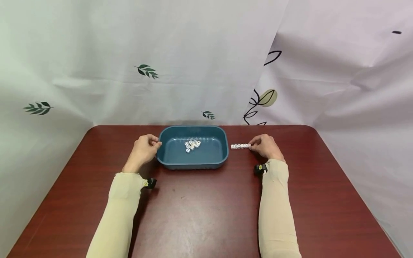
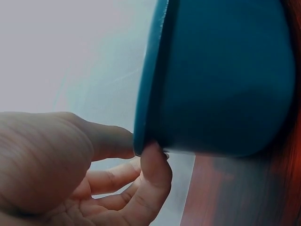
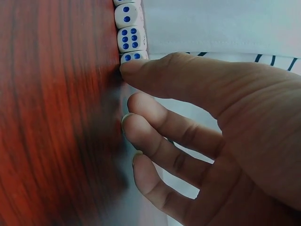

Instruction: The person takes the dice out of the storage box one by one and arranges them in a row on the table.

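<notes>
My left hand [image 1: 142, 152] pinches the left rim of a blue rectangular tray [image 1: 193, 166], thumb and a finger on either side of the lip in the left wrist view. Inside the tray lies a loose cluster of white dice [image 1: 192, 145]. Right of the tray, several white dice stand in a straight row [image 1: 240, 146] on the table. At the row's right end, my right hand [image 1: 267, 147] pinches the last die [image 3: 133, 57]. Its thumb covers part of that die's blue-dotted face, and the index finger is mostly hidden behind the thumb. The other fingers curl loosely below.
Everything stands on a dark red wooden table [image 1: 193, 211]. The tray sits near its back edge, close to a white curtain [image 1: 193, 64] with leaf prints. A small black camera is strapped at each wrist, below the sleeves.
</notes>
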The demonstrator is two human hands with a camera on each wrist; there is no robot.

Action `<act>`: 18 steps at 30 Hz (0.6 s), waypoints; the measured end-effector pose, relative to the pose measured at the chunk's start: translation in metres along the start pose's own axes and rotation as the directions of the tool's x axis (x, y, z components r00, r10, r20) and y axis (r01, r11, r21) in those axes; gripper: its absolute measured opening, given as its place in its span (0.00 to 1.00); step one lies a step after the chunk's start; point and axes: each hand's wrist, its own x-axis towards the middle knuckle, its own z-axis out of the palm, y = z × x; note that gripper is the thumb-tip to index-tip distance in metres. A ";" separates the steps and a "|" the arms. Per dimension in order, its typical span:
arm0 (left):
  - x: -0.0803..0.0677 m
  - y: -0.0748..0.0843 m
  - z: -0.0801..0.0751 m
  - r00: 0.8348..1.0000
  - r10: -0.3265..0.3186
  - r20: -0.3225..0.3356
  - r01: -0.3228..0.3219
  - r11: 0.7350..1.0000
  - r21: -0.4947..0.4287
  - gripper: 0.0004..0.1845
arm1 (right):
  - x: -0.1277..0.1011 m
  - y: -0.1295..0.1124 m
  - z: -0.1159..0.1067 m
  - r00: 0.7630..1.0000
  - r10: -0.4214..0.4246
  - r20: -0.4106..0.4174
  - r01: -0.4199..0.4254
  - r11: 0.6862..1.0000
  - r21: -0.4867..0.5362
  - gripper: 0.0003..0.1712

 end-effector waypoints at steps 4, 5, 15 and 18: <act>0.000 -0.001 0.001 1.000 0.006 -0.004 -0.006 1.000 -0.007 0.16 | 0.000 0.000 0.000 1.000 -0.012 -0.005 0.012 1.000 -0.012 0.08; 0.000 -0.002 0.001 1.000 0.008 -0.005 -0.008 1.000 -0.008 0.16 | 0.000 -0.001 0.000 1.000 -0.009 -0.004 0.009 1.000 -0.014 0.08; -0.001 -0.001 0.000 1.000 0.000 -0.010 0.000 1.000 -0.008 0.15 | -0.002 -0.004 -0.004 1.000 -0.004 -0.010 0.004 1.000 0.000 0.12; -0.001 -0.001 0.000 1.000 -0.003 -0.006 0.003 1.000 -0.007 0.15 | -0.003 -0.008 -0.007 1.000 -0.003 -0.025 0.003 1.000 -0.002 0.13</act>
